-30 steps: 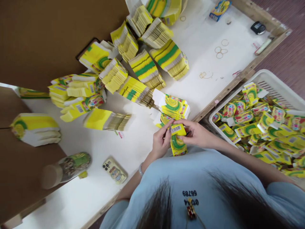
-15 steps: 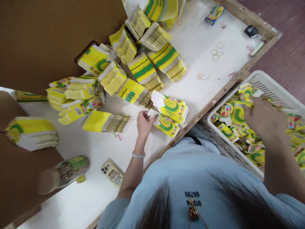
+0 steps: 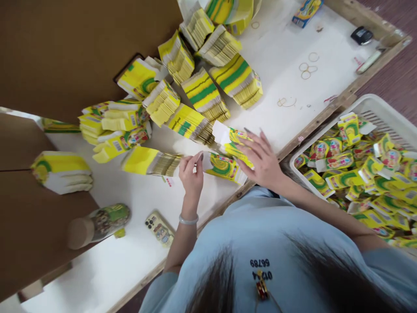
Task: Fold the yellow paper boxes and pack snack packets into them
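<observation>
My left hand (image 3: 192, 171), with a pale bangle at the wrist, pinches the white end flap of a flat yellow carton (image 3: 221, 167) on the white table. Over a small stack of yellow cartons (image 3: 233, 139) just behind it, my right hand (image 3: 262, 163) is spread with its fingers apart. Fanned bundles of cartons (image 3: 189, 121) lie beyond my hands, and another bundle (image 3: 153, 163) is left of my left hand. At the right, a white basket (image 3: 295, 156) holds many small yellow cartons (image 3: 339, 161).
A lidded jar (image 3: 100, 224) and a phone (image 3: 159, 228) lie at the lower left. Rubber bands (image 3: 306, 69), a blue box (image 3: 306, 13) and a black object (image 3: 361, 35) are at the upper right. A wooden edge (image 3: 312, 124) borders the table.
My right hand has moved left from over the basket to the carton stack on the table. My left hand has shifted slightly left and down, keeping its pinch. The view has shifted a little.
</observation>
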Available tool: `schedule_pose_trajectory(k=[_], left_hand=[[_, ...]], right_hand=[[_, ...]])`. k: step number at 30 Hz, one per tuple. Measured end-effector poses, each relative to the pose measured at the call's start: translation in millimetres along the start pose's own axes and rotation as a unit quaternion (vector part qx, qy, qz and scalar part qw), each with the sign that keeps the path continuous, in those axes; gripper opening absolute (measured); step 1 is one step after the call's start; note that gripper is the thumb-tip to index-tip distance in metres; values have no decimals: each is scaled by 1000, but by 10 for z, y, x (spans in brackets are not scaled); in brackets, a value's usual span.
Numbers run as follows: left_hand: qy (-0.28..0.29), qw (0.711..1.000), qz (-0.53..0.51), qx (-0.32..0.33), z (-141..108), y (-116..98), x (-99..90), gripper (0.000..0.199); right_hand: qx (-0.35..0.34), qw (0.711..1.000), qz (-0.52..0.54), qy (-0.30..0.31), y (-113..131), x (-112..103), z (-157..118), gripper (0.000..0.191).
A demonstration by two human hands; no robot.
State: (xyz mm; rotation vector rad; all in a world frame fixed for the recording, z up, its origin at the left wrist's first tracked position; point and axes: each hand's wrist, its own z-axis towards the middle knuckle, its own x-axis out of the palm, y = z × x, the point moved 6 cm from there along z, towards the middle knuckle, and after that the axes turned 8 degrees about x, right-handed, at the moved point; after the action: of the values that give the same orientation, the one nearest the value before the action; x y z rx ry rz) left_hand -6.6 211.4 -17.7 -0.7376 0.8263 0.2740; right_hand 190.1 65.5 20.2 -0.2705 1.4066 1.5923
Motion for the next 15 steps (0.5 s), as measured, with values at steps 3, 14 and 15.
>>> schedule_pose_trajectory(k=[3, 14, 15], left_hand=[[4, 1000, -13, -3, 19, 52, 74, 40], [-18, 981, -186, -52, 156, -435, -110, 51], [-24, 976, -205, -63, 137, -482, -132, 50]], right_hand=[[9, 998, 60, 33, 53, 167, 4, 34], [-12, 998, 51, 44, 89, 462, 48, 44], [-6, 997, 60, 48, 97, 475, 53, 44]])
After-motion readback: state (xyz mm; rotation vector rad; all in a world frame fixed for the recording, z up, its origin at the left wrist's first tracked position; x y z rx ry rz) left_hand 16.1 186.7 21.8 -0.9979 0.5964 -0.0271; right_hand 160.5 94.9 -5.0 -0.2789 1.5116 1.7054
